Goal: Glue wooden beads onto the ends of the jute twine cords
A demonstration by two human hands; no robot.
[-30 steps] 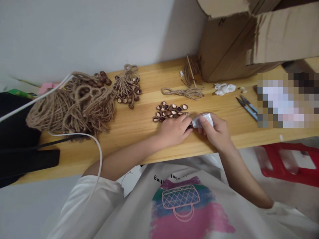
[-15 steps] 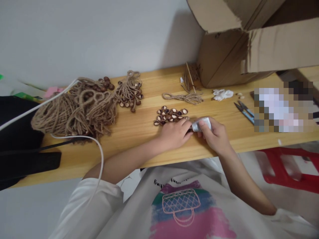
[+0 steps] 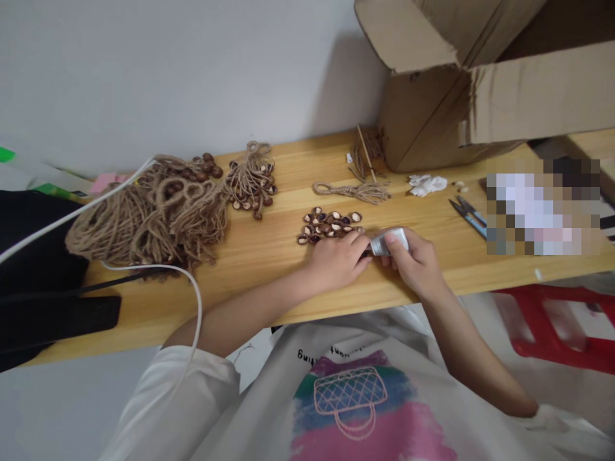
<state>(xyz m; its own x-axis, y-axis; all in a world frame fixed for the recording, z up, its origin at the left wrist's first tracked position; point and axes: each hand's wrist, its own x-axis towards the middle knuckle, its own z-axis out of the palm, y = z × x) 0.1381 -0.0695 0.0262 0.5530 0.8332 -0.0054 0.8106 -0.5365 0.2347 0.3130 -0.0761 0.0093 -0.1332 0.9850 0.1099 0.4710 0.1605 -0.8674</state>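
Note:
Over the wooden table (image 3: pixel 259 256), my right hand (image 3: pixel 413 256) grips a small silvery-white tube (image 3: pixel 390 242), its thumb on top. The tube's narrow end points left, towards the fingertips of my left hand (image 3: pixel 339 259). Those fingers are pressed together round a small dark piece, too hidden to name. Just beyond my left hand lie several brown half nut shells (image 3: pixel 331 221) with pale insides. Behind them is a looped bundle of twine (image 3: pixel 353 191).
A large pile of twine (image 3: pixel 154 218) and a corded shell bundle (image 3: pixel 252 179) lie left. At the right are crumpled tissue (image 3: pixel 426 185), scissors (image 3: pixel 468 216) and an open cardboard box (image 3: pixel 427 115). A white cable (image 3: pixel 198 301) crosses the left forearm.
The camera view has shifted slightly. Both hands keep nearly the same pose, with the tube still beside my left fingertips.

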